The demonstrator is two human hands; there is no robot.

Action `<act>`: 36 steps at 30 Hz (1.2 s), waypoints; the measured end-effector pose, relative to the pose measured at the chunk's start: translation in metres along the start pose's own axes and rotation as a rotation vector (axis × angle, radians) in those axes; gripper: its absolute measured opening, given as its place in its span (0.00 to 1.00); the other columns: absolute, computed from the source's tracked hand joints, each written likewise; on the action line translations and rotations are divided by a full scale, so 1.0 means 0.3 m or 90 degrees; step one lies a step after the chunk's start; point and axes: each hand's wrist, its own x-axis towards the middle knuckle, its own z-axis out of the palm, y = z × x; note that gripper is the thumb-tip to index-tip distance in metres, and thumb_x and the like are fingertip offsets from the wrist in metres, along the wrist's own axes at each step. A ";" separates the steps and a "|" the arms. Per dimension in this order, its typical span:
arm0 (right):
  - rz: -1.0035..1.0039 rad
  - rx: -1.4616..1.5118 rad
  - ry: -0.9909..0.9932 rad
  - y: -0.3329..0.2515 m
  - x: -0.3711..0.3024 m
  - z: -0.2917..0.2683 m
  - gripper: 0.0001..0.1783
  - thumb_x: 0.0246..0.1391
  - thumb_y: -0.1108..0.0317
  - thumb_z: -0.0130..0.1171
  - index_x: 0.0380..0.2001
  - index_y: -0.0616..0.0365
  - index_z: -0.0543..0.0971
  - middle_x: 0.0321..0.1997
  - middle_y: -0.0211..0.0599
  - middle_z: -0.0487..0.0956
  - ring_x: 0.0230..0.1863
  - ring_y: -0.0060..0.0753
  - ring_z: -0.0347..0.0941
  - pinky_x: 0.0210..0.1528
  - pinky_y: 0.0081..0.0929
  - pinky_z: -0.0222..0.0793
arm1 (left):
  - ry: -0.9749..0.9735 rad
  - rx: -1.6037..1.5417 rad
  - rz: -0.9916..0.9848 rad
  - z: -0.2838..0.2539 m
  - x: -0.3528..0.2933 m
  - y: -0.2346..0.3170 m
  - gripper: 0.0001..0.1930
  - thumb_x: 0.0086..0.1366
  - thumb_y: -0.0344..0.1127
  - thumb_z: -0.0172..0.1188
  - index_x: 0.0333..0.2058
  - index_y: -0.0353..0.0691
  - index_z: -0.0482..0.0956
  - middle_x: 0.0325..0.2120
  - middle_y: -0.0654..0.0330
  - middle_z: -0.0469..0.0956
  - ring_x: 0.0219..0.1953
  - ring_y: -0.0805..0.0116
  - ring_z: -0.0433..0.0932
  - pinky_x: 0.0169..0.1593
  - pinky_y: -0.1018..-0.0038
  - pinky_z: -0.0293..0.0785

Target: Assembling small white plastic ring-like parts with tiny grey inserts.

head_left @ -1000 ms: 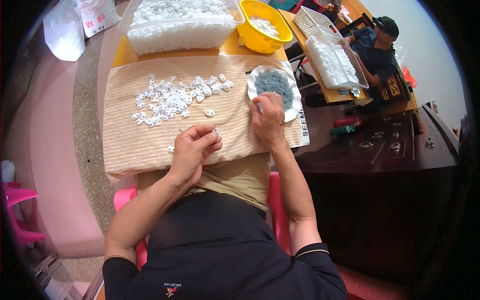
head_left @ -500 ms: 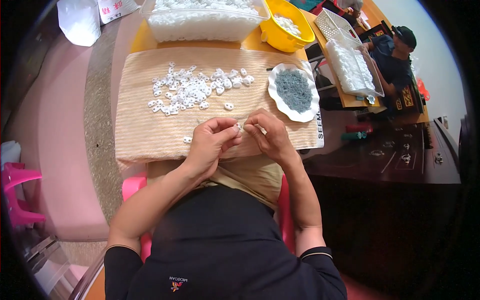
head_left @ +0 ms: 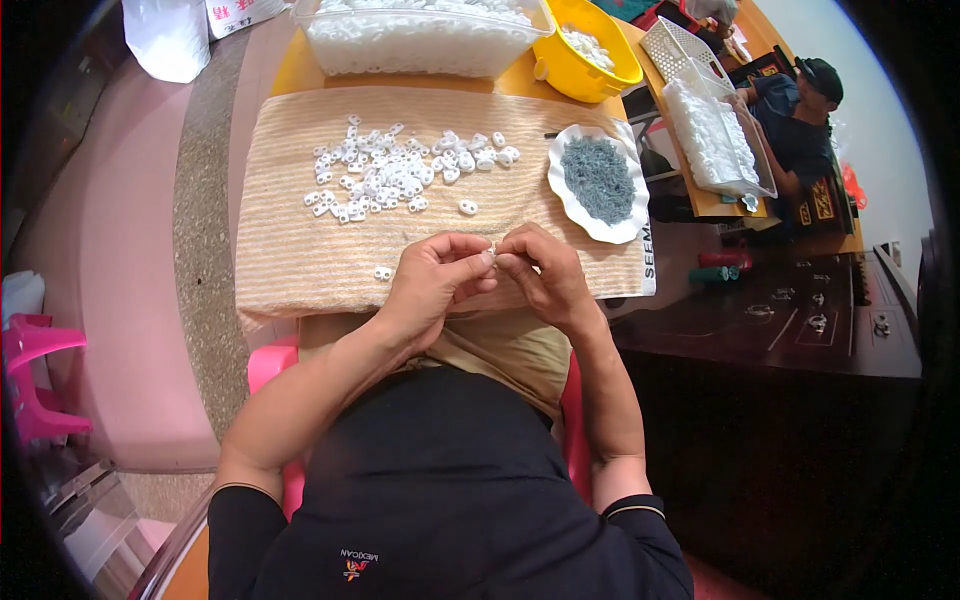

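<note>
My left hand [head_left: 438,275] and my right hand [head_left: 537,270] meet over the near edge of a striped beige cloth [head_left: 290,240]. Between their fingertips they pinch one small white plastic piece [head_left: 491,254]. A scattered heap of several white plastic pieces [head_left: 395,175] lies on the cloth beyond my hands. One loose piece [head_left: 383,273] rests just left of my left hand, another [head_left: 467,207] lies further out. A white scalloped dish [head_left: 556,190] filled with small grey metal parts [head_left: 598,178] stands to the right of the heap.
A clear tub of white pieces [head_left: 420,40] and a yellow bowl [head_left: 585,50] stand at the far edge. A white basket tray [head_left: 712,130] sits at right, near another person in a cap [head_left: 800,110]. A dark wooden table [head_left: 790,320] is at right, a pink stool [head_left: 35,375] at left.
My right hand left the dish of grey parts and came back toward me. Both hands now meet at the cloth's near edge, pinching a white piece.
</note>
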 end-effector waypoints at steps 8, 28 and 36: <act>0.049 0.053 -0.023 -0.001 -0.012 -0.019 0.03 0.54 0.77 0.60 0.30 0.64 0.76 0.30 0.36 0.76 0.31 0.26 0.71 0.32 0.21 0.67 | -0.045 -0.015 -0.050 0.008 -0.001 0.018 0.08 0.62 0.29 0.61 0.40 0.35 0.76 0.32 0.60 0.78 0.32 0.74 0.78 0.38 0.79 0.79; 0.069 0.144 0.016 -0.027 -0.031 0.017 0.06 0.58 0.79 0.56 0.39 0.67 0.78 0.29 0.34 0.80 0.32 0.20 0.76 0.35 0.17 0.71 | -0.040 -0.029 -0.034 0.002 0.001 0.020 0.07 0.62 0.27 0.61 0.38 0.35 0.76 0.30 0.60 0.79 0.31 0.75 0.79 0.36 0.80 0.79; 0.222 0.288 0.040 0.022 -0.057 0.026 0.06 0.60 0.76 0.56 0.39 0.67 0.78 0.32 0.33 0.80 0.34 0.19 0.76 0.38 0.17 0.73 | -0.040 -0.029 -0.035 0.005 -0.001 0.023 0.08 0.62 0.27 0.61 0.40 0.34 0.76 0.33 0.59 0.80 0.32 0.75 0.79 0.39 0.80 0.80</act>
